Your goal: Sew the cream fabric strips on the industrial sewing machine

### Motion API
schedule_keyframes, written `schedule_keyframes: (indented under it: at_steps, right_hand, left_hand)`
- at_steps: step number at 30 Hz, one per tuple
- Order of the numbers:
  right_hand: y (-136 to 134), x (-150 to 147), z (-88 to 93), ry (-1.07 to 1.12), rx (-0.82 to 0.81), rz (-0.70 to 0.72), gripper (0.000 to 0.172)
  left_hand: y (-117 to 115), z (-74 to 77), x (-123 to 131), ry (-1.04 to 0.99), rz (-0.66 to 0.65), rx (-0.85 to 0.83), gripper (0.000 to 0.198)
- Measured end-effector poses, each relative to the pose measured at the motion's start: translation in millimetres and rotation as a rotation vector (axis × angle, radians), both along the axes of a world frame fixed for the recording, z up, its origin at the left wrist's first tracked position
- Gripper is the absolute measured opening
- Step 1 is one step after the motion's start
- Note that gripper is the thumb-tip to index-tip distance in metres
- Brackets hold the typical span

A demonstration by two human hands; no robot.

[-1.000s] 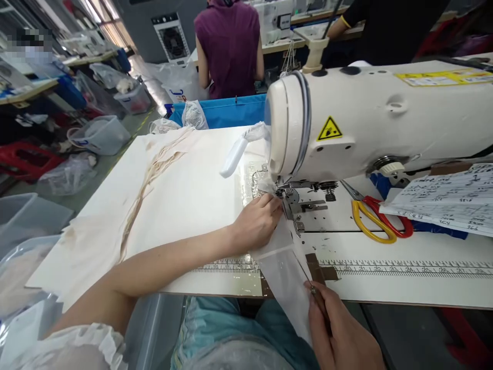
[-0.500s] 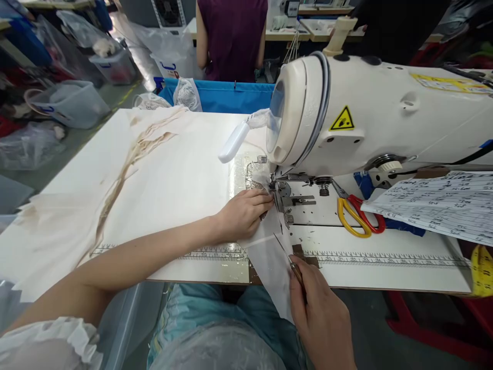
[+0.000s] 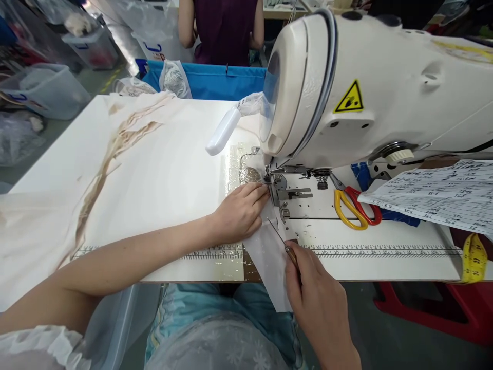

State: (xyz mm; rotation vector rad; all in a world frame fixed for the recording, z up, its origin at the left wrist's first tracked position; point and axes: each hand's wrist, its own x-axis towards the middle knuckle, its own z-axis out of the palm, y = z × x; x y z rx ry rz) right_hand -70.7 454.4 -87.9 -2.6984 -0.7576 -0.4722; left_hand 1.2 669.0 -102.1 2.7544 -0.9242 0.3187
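My left hand (image 3: 244, 209) lies on a strip of thin white fabric (image 3: 265, 254) with its fingers pressed together, the fingertips close beside the presser foot (image 3: 268, 179) of the white sewing machine (image 3: 308, 87). The fabric runs from under the foot down over the table's front edge towards my lap. Closed around the wooden handle of an awl (image 3: 286, 247) is my right hand (image 3: 318, 298); the metal point slants up and left over the fabric. The right thumb is by the fabric's edge, and whether it pinches the fabric cannot be seen.
Pale fabric pieces (image 3: 96, 190) lie across the left of the white table (image 3: 185, 169). Scissors (image 3: 356, 205), a written sheet (image 3: 439, 192) and a yellow measuring tape (image 3: 473, 259) are at right. Behind the table are a blue cloth bin (image 3: 215, 82) and a person (image 3: 225, 31).
The view has shifted, so the machine appears larger and the table slightly lower-left. The awl's point stays over the fabric, a bit nearer my left hand; the fabric's seam line now sits closer to it.
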Motion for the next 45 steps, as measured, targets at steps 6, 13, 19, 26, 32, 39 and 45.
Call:
schedule_keyframes:
  at_steps: [6,13,19,26,32,39,45]
  right_hand:
    - [3,5,-1.0,0.043,-0.016,-0.004,0.029]
    - [7,6,1.5,0.042,-0.022,-0.006,0.030]
    - [10,8,2.2,0.045,-0.022,0.011,0.031]
    - [15,13,0.6,-0.004,-0.003,0.023,0.031]
    - [20,20,-2.2,-0.019,-0.001,0.022,0.032]
    - [29,31,-4.4,-0.051,0.008,0.012,0.035]
    - [34,35,-4.9,-0.073,0.100,-0.007,0.036]
  left_hand:
    - [-3,-1.0,-4,-0.010,0.026,0.015,0.051]
    - [-7,0.7,-10,-0.010,0.048,0.021,0.050]
    - [-9,3.1,-15,0.001,0.035,0.018,0.050]
    - [-11,9.8,-18,0.031,0.020,0.059,0.051]
    - [-8,8.4,-16,0.010,0.032,0.094,0.050]
    - [-4,7.1,-5,-0.014,0.066,0.066,0.045]
    - [1,9.7,4,-0.009,0.120,0.136,0.045]
